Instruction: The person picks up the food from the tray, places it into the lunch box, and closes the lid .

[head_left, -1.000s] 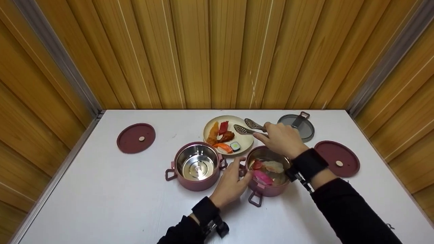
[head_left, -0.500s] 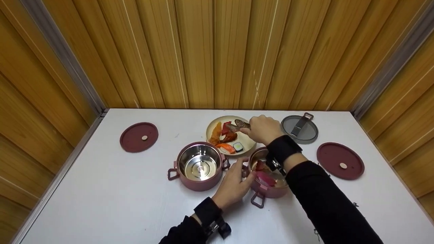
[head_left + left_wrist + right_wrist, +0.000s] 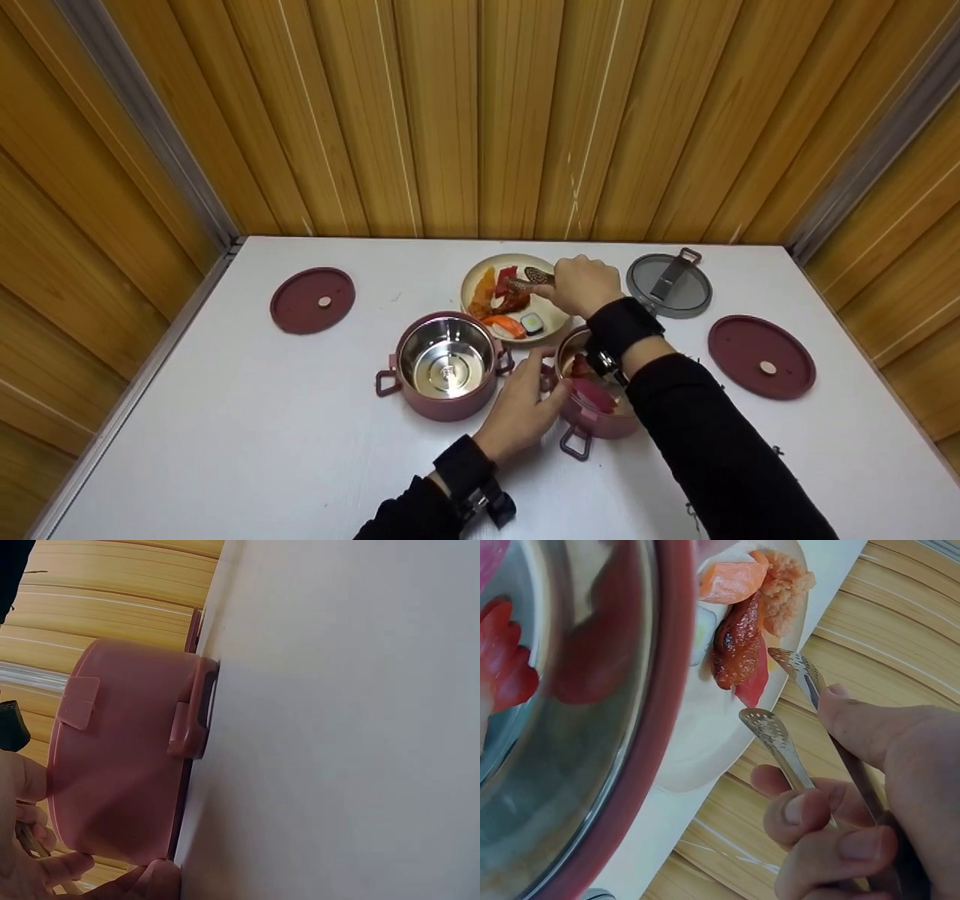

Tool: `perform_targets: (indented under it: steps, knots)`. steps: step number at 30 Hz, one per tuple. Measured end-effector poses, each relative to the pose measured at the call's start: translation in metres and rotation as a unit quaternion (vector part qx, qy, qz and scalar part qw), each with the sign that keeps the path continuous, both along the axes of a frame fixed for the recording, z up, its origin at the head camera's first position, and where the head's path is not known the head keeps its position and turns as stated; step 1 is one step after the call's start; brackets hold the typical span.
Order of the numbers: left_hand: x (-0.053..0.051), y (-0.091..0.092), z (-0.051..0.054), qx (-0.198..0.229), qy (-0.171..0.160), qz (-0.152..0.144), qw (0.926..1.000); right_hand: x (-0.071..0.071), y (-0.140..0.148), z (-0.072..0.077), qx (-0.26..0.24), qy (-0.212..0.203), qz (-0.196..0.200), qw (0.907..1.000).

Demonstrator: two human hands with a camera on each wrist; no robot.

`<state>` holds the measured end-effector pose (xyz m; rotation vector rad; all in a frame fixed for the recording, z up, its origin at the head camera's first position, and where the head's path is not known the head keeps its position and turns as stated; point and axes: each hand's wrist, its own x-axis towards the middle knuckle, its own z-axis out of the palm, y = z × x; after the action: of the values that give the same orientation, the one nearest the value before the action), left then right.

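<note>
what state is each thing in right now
tongs: tips apart, held by the right hand
left pot: uncovered, bare steel bottom showing
right pot: uncovered, food inside, left hand touching its side
plate: uncovered, several foods on it
left red lid: off, lying on the table
right red lid: off, lying on the table
grey lid: off, lying on the table

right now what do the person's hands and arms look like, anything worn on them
The left hand and right hand are bare, without gloves. The left sleeve and right sleeve are black. Each wrist wears a wide black band, the left strap and right strap, with a silvery fitting; a small black block sits beside the left one.
</note>
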<state>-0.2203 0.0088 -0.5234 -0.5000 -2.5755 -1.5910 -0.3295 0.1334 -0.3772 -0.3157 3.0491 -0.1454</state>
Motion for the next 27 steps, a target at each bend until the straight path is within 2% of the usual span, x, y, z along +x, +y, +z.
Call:
perform_targets:
  steps: [3, 6, 11, 15, 21, 27]
  knots:
    - [-0.001, 0.001, -0.005, 0.003, 0.02, 0.0, 0.9998, -0.003, -0.004, 0.0, -0.001, -0.001, -0.005, 1.0]
    - [0.002, 0.002, -0.001, -0.001, 0.024, 0.001, 0.9997, -0.005, -0.008, -0.003, -0.002, 0.001, -0.006, 1.0]
    - [0.01, 0.005, 0.016, -0.011, 0.002, -0.004, 0.9999, -0.009, -0.014, -0.01, -0.001, -0.004, -0.016, 0.9999]
    - [0.014, 0.008, 0.021, -0.018, -0.016, -0.009, 0.9997, -0.008, -0.017, -0.013, 0.004, -0.005, -0.019, 0.9998]
    - [0.016, 0.009, 0.022, -0.023, -0.015, -0.013, 0.9995, -0.003, -0.02, -0.016, 0.003, 0.022, -0.028, 0.9994]
    - [0.018, 0.008, 0.024, -0.016, -0.022, -0.017, 0.9995, 0.0, -0.019, -0.019, 0.009, 0.031, -0.026, 0.9991]
